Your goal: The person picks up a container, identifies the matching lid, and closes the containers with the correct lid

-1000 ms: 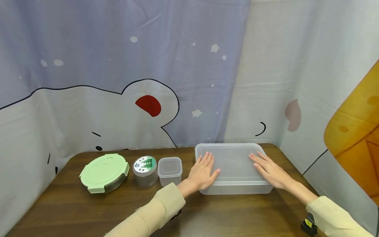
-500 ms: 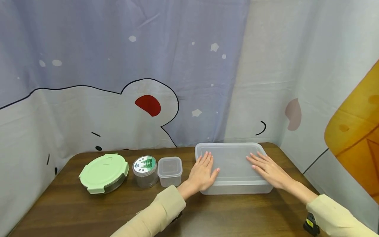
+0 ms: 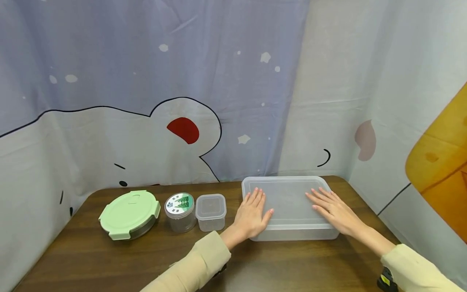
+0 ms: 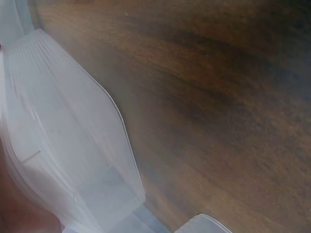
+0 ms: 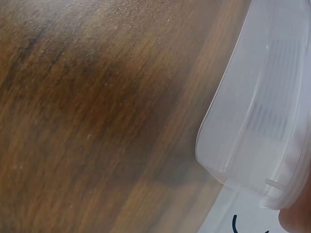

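A large rectangular translucent plastic storage box (image 3: 288,202) with its lid on stands at the table's right in the head view. On the left part of its lid rests my left hand (image 3: 251,215), fingers straight and thumb spread. My right hand (image 3: 335,211) lies on the lid's right part, its fingers extended too. Neither hand grips anything. From the left wrist, the box's clear side wall (image 4: 73,121) shows, with a blurred bit of the hand (image 4: 24,204) at the lower left. The right wrist view has the box wall (image 5: 233,126) and a fingertip (image 5: 296,218) at its edge.
Left of the box are a small square clear container (image 3: 211,209), a round clear jar (image 3: 180,207) with a green-and-white printed lid, and a round container with a pale green clip lid (image 3: 129,213). They stand on a brown wooden table (image 3: 120,263). Behind hangs a printed curtain (image 3: 255,89).
My right hand has slid slightly left on the lid. My left hand stays about where it was, and the box and other containers stand as before. The head view has shifted a little.
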